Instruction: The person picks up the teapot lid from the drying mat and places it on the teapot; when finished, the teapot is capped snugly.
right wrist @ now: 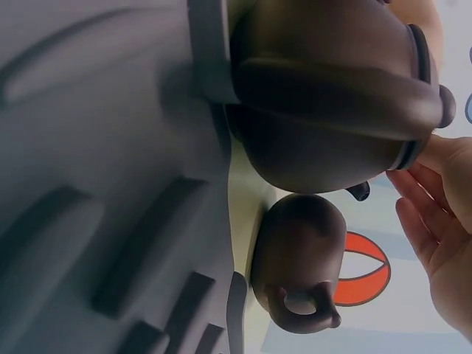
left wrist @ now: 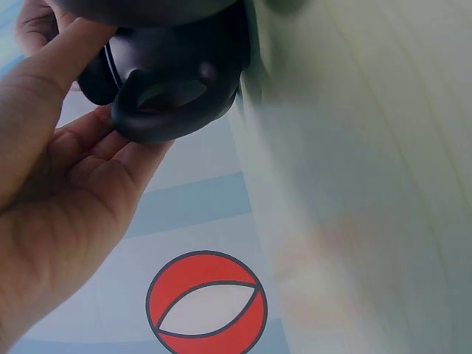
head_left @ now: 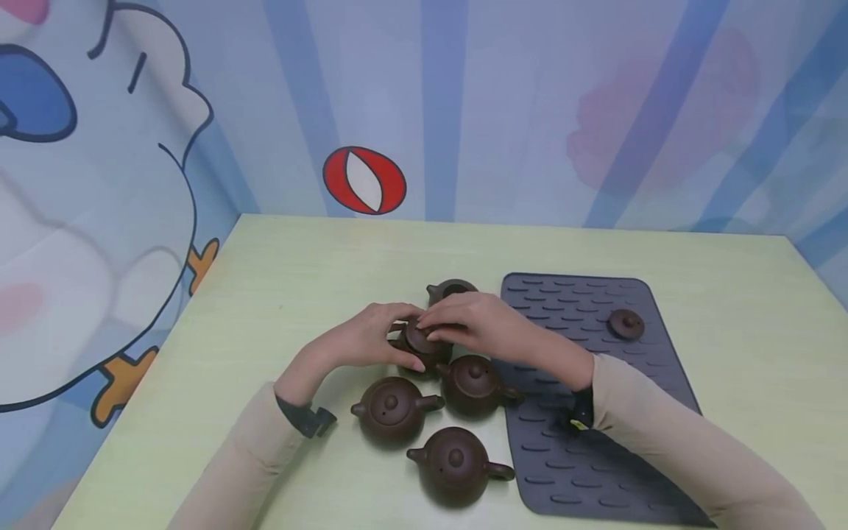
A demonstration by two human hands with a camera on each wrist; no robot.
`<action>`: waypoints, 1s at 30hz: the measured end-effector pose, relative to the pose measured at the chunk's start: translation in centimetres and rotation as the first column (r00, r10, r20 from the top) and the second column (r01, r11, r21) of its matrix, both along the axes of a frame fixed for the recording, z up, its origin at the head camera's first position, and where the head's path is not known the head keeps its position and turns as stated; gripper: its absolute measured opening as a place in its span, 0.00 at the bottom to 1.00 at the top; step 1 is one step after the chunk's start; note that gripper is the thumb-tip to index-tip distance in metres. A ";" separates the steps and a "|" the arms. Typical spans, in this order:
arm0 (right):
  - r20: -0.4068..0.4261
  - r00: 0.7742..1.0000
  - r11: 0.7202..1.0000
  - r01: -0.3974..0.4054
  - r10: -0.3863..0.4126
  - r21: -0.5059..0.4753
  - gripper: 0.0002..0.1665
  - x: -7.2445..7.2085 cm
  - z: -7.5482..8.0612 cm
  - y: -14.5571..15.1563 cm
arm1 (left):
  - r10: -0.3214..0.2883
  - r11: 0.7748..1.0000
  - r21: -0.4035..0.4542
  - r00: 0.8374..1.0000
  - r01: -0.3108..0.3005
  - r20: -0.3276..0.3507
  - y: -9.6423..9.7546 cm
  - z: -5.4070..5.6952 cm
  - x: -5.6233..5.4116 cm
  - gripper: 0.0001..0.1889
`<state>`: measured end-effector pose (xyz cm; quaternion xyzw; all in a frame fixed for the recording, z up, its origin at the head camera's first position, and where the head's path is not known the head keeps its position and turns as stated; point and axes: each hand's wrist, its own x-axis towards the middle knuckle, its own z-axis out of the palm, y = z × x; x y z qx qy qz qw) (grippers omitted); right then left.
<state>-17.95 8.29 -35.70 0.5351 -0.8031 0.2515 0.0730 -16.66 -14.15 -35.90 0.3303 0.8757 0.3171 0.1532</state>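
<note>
My left hand [head_left: 371,335] curls around a dark brown clay teapot [head_left: 427,362], thumb on the near side and fingers on the far side. In the left wrist view, the fingers of this hand [left wrist: 96,169] lie close by a looped teapot handle [left wrist: 169,125]. From the right, my right hand [head_left: 493,324] reaches over the same teapot and pinches its lid [head_left: 419,337] at the top. The right wrist view shows that hand [right wrist: 450,221] partly behind a nearer teapot [right wrist: 332,162]. A teapot without a lid [head_left: 433,292] stands just behind, partly covered by the right hand.
Three lidded teapots stand close in front: one at right [head_left: 472,386], one at left [head_left: 391,412] and one nearest [head_left: 456,467]. A dark grey ridged mat [head_left: 576,471] lies on the right, bearing a loose lid [head_left: 626,324]. Printed walls border the pale table [head_left: 318,272].
</note>
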 end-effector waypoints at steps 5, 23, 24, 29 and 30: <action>0.028 1.000 0.999 0.002 -0.004 0.039 0.15 0.0 -0.1 -0.2 | 0.002 1.000 -0.009 1.000 -0.002 0.001 0.0 0.0 0.1 0.34; 0.089 0.983 0.986 0.161 -0.164 0.039 0.17 0.0 -0.7 5.7 | -0.012 0.998 0.060 0.999 0.015 -0.042 0.6 0.8 -1.0 0.32; 0.101 0.980 0.985 0.170 -0.173 0.041 0.17 0.0 -0.7 6.4 | -0.004 0.997 0.080 0.998 0.008 -0.056 0.9 0.8 -1.3 0.29; 0.104 0.959 0.961 0.255 -0.265 0.105 0.17 0.2 -0.8 9.6 | 0.037 0.991 0.131 0.990 -0.018 -0.140 2.0 1.3 -2.9 0.22; 0.100 0.953 0.955 0.273 -0.285 0.117 0.18 0.2 -0.7 10.2 | 0.041 0.992 0.122 0.988 -0.023 -0.147 2.3 1.4 -3.3 0.23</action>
